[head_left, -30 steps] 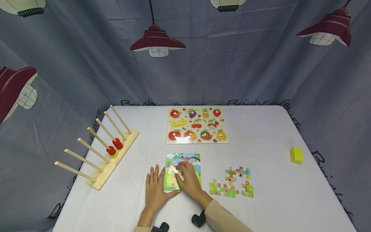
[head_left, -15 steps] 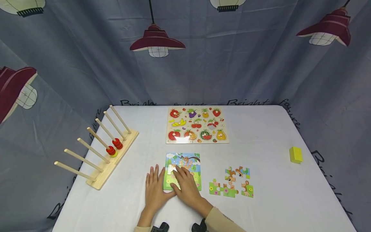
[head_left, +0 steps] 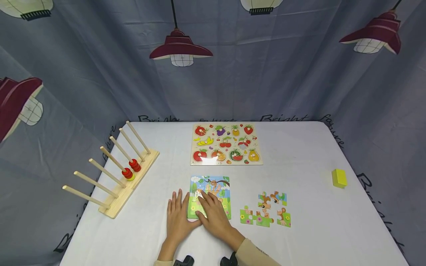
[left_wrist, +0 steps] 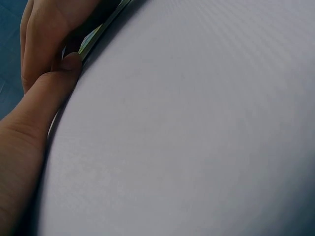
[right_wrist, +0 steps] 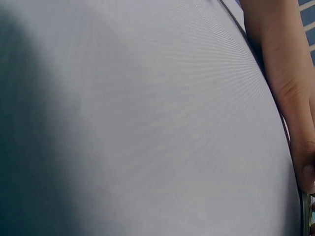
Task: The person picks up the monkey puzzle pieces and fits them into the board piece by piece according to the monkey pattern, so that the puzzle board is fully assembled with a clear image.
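Note:
A picture puzzle in a green-edged tray (head_left: 229, 207) lies at the front middle of the table; its upper rows show an animal on a branch (head_left: 214, 183). My right hand (head_left: 214, 218) rests over its lower part with fingers extended, hiding some of the picture. Flat along the tray's left side lies my left hand (head_left: 179, 216), its thumb reaching to the front edge. In the left wrist view, the left thumb (left_wrist: 71, 61) is right at the tray's edge. The right wrist view shows the right thumb (right_wrist: 307, 177) by that same edge.
Several loose puzzle pieces (head_left: 263, 221) lie right of the tray. Behind it is a wooden fruit board (head_left: 217, 163). A slanting peg stand (head_left: 133, 190) with red rings (head_left: 135, 165) is on the left. One yellow block (head_left: 339, 178) sits near the right edge.
My right hand has lowered and flattened onto the puzzle, shifting slightly towards the front; earlier its fingers were bent over the middle. The left hand has stayed almost still.

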Tool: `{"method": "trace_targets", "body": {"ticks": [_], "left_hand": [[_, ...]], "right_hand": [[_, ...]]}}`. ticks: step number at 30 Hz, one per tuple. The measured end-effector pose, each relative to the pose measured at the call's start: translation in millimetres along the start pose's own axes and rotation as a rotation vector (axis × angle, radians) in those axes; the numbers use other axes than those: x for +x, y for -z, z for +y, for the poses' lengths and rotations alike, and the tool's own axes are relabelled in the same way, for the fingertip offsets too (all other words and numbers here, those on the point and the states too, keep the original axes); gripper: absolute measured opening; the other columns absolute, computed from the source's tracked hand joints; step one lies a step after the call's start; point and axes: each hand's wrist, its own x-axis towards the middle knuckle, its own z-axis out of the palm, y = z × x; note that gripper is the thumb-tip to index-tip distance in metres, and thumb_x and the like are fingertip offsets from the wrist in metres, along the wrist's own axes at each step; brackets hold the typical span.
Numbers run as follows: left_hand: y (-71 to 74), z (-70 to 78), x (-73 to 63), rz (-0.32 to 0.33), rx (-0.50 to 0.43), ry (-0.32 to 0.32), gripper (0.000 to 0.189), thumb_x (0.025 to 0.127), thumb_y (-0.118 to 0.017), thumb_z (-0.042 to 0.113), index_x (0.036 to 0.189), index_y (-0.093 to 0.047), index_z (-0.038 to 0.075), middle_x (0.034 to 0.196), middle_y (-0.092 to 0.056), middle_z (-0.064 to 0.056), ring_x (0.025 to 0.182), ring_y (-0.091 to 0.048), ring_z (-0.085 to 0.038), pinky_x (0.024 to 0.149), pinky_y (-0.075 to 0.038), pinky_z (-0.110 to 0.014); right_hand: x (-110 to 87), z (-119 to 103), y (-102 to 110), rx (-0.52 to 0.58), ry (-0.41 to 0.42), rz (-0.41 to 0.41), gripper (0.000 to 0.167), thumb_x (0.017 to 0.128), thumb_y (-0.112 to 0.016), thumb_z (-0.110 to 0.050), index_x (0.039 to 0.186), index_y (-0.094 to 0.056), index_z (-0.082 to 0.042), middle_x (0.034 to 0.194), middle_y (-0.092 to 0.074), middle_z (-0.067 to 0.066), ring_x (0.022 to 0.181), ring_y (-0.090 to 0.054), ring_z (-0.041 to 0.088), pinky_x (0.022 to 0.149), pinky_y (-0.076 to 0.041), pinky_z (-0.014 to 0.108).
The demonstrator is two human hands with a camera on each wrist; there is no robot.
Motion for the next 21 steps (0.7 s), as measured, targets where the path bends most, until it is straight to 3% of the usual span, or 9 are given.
{"method": "trace_targets", "body": {"ticks": [21], "left_hand": [[-0.1,-0.1,-0.7,-0.012,0.000,0.007,0.105,0.058,-0.064,0.071,0.139,-0.036,0.011,0.149,-0.024,-0.017,0.139,-0.014,-0.037,0.111,-0.012,-0.051]], "right_hand": [[0.7,1.2,0.1,0.007,0.000,-0.013,0.048,0.088,-0.055,-0.036,0.128,-0.050,-0.010,0.141,-0.041,0.007,0.129,-0.036,0.030,0.101,-0.036,0.048]]}}
